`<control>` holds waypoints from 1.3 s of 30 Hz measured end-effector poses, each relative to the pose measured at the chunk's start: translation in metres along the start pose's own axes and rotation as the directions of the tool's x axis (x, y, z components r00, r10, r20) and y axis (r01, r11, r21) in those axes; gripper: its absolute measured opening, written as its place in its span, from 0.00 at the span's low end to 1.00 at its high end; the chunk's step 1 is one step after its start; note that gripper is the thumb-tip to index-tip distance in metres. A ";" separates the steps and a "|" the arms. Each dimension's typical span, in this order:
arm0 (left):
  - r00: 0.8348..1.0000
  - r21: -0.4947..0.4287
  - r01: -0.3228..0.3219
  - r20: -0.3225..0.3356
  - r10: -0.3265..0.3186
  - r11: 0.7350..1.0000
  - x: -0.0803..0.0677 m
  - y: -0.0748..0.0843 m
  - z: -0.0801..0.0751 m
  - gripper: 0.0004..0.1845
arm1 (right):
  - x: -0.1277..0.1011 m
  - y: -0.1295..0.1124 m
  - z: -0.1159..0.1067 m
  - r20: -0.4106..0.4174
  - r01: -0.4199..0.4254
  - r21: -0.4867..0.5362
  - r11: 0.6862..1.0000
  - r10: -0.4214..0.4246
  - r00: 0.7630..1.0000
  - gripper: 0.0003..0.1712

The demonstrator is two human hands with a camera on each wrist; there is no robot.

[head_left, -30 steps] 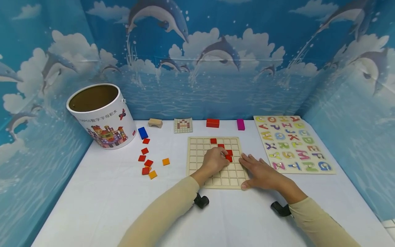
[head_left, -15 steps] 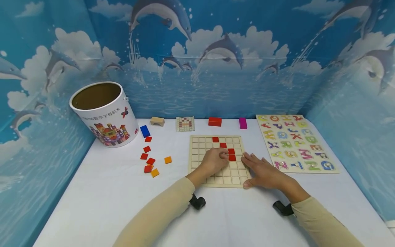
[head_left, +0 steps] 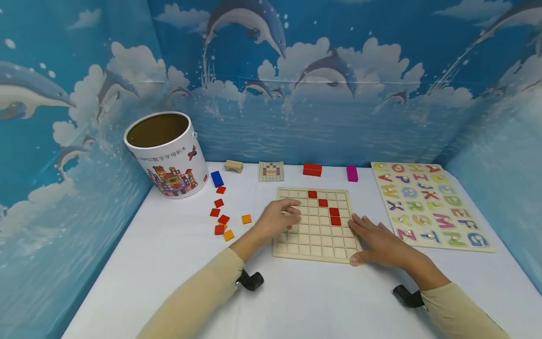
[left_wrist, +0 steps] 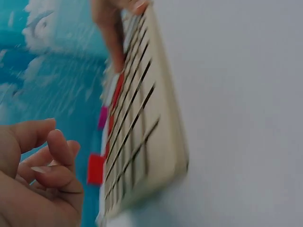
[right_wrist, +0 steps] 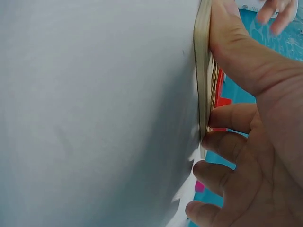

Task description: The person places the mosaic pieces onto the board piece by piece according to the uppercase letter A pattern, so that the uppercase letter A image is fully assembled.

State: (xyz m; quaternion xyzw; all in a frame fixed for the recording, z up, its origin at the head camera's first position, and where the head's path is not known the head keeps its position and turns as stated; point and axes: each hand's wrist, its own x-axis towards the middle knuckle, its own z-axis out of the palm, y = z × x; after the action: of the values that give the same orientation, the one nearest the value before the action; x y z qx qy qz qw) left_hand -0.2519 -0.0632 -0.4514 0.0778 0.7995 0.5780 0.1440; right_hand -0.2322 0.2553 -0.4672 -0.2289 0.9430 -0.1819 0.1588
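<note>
A wooden grid board point(head_left: 313, 238) lies flat on the white table, with a short slanting run of red tiles point(head_left: 334, 212) in its upper right part. My left hand point(head_left: 284, 214) hovers over the board's left edge, fingers loosely curled and holding nothing; the left wrist view shows the same hand point(left_wrist: 45, 172) beside the board point(left_wrist: 156, 127). My right hand point(head_left: 372, 235) lies flat on the board's front right corner, thumb along the front edge. In the right wrist view that hand point(right_wrist: 246, 142) presses against the board's rim point(right_wrist: 204, 85).
Loose red and orange tiles point(head_left: 221, 219) lie left of the board. A white printed bucket point(head_left: 169, 157) stands at the back left. Along the back sit a blue block point(head_left: 217, 179), wooden arch point(head_left: 234, 165), pattern card point(head_left: 271, 171), red block point(head_left: 312, 170) and magenta block point(head_left: 352, 173). An alphabet puzzle point(head_left: 429, 205) lies right.
My left hand has drawn back leftward from the red tiles to the board's left edge, leaving the lowest red tile in place. The right hand stays on the board's corner.
</note>
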 end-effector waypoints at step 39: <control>0.902 0.436 0.301 -0.420 -0.104 0.848 -0.096 -0.071 -0.120 0.08 | -0.007 0.011 0.001 -0.001 -0.007 -0.010 1.000 0.007 1.000 0.68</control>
State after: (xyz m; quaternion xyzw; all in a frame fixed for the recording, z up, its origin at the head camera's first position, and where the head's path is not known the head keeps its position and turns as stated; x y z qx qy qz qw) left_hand -0.1967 -0.2221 -0.4698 -0.0883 0.9357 0.3409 0.0228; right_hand -0.2299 0.2674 -0.4713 -0.2262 0.9448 -0.1767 0.1579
